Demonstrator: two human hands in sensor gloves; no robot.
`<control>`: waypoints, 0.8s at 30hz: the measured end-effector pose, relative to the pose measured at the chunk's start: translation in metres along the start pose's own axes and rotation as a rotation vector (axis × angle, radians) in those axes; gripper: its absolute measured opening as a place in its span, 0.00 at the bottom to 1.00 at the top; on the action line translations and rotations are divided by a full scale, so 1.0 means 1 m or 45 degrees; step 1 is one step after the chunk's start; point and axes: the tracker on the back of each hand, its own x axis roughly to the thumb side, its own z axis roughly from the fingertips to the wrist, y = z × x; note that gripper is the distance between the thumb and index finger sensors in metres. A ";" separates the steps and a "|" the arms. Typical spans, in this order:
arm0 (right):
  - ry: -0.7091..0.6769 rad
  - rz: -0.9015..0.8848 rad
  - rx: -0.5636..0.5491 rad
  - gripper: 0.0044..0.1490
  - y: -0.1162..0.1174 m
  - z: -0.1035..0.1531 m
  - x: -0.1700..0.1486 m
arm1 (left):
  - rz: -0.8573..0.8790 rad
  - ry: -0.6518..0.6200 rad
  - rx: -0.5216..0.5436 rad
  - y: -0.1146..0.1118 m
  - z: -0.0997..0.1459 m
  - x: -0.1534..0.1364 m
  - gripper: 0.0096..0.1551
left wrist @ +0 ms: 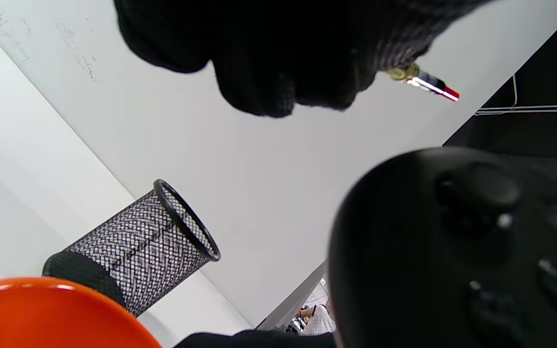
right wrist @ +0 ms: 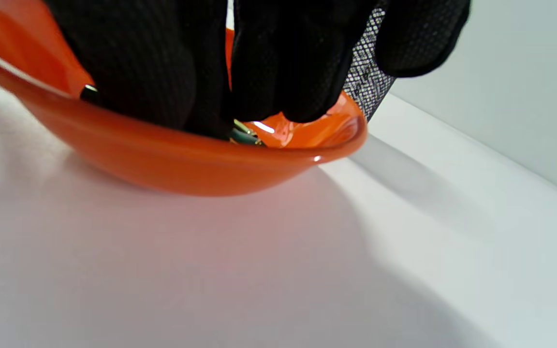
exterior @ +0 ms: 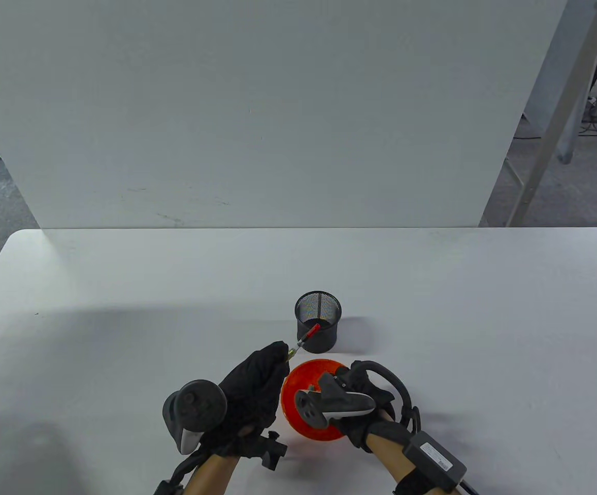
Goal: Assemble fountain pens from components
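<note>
**A:** Take the orange bowl (exterior: pixel 303 384) as the mark. What is the step?

**B:** I judge it to be fetching the next part. The right hand (exterior: pixel 368 407) is over the bowl with its fingers (right wrist: pixel 278 63) dipped inside, but the frames do not show whether they have closed on anything. The left hand (exterior: pixel 252 389), just left of the bowl, pinches a pen part (exterior: pixel 304 337) that sticks out beyond it, red tip towards the mesh cup (exterior: pixel 318 320).

**A:** How to do it well?

**B:** Keep the held part steady and lift one piece out cleanly, without tipping the bowl.

**A:** Counts?

**B:** One bowl, one pen part in hand, one mesh cup just behind the bowl. The bowl's pieces are hidden; only a greenish glint shows, so I cannot count them.
</note>
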 end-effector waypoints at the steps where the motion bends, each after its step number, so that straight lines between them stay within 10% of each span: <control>1: 0.002 -0.013 -0.007 0.31 0.000 0.001 -0.001 | -0.005 -0.003 0.000 0.000 0.000 0.000 0.27; 24: -0.044 0.132 -0.025 0.34 -0.003 0.008 0.010 | -0.003 0.036 -0.007 -0.001 0.000 -0.003 0.27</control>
